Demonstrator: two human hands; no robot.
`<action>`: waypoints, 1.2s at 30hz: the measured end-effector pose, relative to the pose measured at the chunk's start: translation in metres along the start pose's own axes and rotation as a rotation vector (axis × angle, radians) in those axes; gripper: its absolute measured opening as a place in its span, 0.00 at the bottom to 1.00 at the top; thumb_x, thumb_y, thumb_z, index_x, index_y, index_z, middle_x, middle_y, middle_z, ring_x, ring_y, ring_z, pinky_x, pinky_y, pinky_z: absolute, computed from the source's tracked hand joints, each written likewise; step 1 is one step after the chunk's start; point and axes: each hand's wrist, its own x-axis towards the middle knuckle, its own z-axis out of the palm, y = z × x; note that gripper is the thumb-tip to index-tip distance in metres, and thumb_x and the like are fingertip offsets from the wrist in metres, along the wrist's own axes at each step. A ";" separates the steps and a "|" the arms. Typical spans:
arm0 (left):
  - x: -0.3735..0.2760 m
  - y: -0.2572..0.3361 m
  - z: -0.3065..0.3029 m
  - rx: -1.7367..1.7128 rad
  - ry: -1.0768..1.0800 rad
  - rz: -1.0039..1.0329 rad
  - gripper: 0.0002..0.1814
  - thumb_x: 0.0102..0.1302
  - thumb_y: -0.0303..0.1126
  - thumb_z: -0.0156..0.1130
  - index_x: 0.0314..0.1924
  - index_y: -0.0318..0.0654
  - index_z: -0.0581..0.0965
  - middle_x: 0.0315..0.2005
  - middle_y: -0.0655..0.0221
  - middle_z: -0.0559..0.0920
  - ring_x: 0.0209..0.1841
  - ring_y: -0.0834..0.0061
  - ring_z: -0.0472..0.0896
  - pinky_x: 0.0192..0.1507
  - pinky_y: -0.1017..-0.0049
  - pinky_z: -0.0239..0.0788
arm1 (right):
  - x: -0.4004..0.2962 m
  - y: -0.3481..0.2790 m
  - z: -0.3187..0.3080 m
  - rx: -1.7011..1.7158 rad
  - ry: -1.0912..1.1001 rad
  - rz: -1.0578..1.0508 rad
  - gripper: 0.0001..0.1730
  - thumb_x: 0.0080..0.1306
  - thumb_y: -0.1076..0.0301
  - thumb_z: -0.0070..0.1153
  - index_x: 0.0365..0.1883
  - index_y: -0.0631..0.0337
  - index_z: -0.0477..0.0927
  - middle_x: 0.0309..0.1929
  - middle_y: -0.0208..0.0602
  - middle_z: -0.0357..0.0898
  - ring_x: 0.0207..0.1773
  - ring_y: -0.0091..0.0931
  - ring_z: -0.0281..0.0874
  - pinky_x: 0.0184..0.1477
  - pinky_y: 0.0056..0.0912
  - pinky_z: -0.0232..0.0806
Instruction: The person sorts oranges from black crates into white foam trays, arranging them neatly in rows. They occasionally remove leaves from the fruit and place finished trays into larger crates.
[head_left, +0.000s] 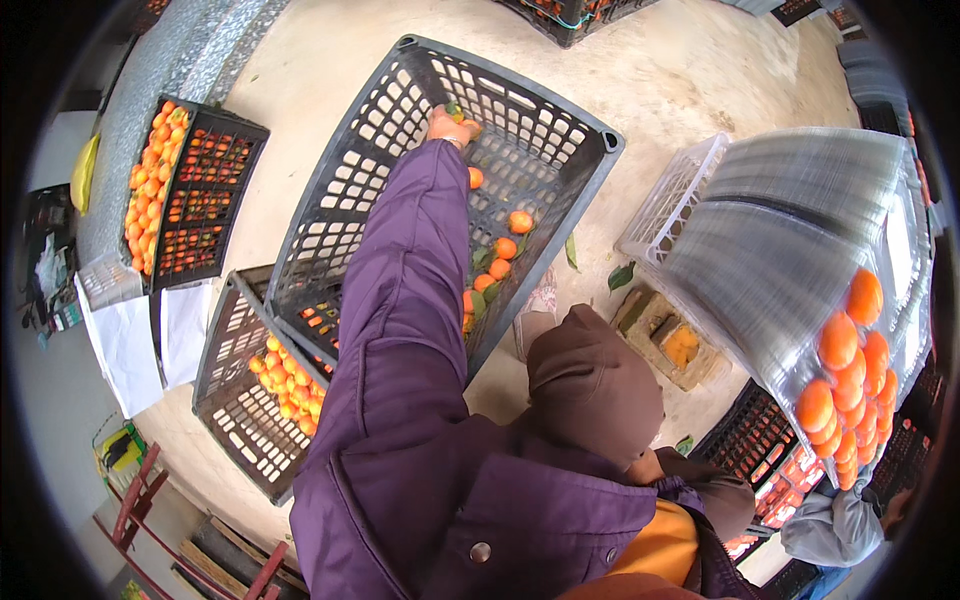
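Note:
My left hand (448, 127) reaches to the far end of a large black plastic crate (322, 191), with its fingers around an orange persimmon (471, 127) and a green leaf beside it. Several other persimmons (501, 268), some with leaves, lie along the crate's near right side. The purple sleeve hides part of the crate floor. Only a small piece of my right hand (645, 469) shows beside my bent knee; its fingers are hidden.
A crate of persimmons (154, 187) stands at left, and another crate (255, 405) holding fruit sits partly under the large one. Stacked clear plastic trays (780, 217), with persimmons at their near end, stand right beside a white basket (667, 195). A hollow block (667, 337) lies nearby.

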 end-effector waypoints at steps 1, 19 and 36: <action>0.004 0.001 0.007 -0.012 -0.007 -0.108 0.40 0.41 0.39 0.74 0.55 0.35 0.67 0.53 0.53 0.70 0.54 0.55 0.72 0.56 0.64 0.66 | 0.001 0.000 -0.002 0.020 0.002 -0.005 0.18 0.55 0.59 0.60 0.38 0.63 0.78 0.36 0.56 0.78 0.41 0.47 0.77 0.41 0.47 0.69; -0.018 0.036 0.036 -0.032 -0.005 -0.331 0.43 0.46 0.40 0.73 0.59 0.44 0.59 0.55 0.47 0.63 0.51 0.50 0.73 0.54 0.60 0.67 | 0.017 -0.028 -0.014 0.268 0.034 0.060 0.17 0.54 0.63 0.60 0.39 0.64 0.78 0.36 0.56 0.78 0.41 0.48 0.77 0.40 0.45 0.69; -0.196 0.063 -0.124 -1.681 -1.009 -0.321 0.21 0.70 0.46 0.48 0.55 0.41 0.70 0.52 0.57 0.73 0.33 0.76 0.73 0.29 0.79 0.68 | 0.018 -0.064 -0.048 0.152 0.191 0.022 0.16 0.58 0.68 0.57 0.45 0.63 0.77 0.35 0.51 0.78 0.36 0.44 0.77 0.38 0.38 0.69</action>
